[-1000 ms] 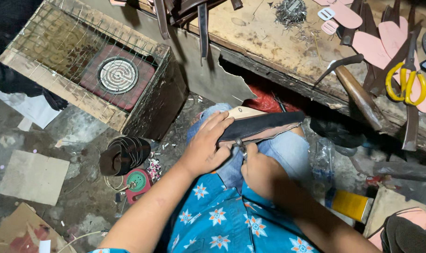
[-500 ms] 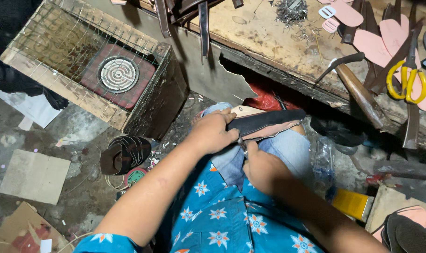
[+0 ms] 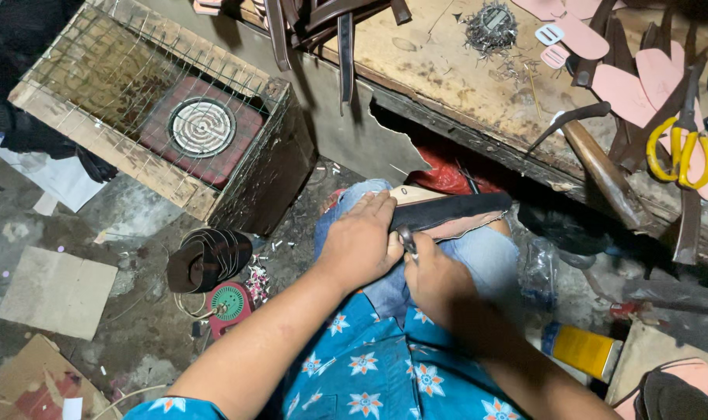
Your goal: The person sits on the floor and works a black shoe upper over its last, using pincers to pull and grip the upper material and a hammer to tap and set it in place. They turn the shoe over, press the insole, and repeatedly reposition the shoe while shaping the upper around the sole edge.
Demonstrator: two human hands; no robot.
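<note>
While on the lap — dark strap [image 3: 455, 211] | left hand [image 3: 362, 243] pressed flat on it | right hand [image 3: 430, 276] pinching metal tool [image 3: 409, 241]

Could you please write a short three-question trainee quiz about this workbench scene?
1. True or false: the left hand presses flat on the sole lying across the knees.
2. Which hand grips the small metal tool? A) left B) right
3. What colour are the handles of the scissors on the bench?

Key: 1 true; 2 B; 3 yellow.
</note>
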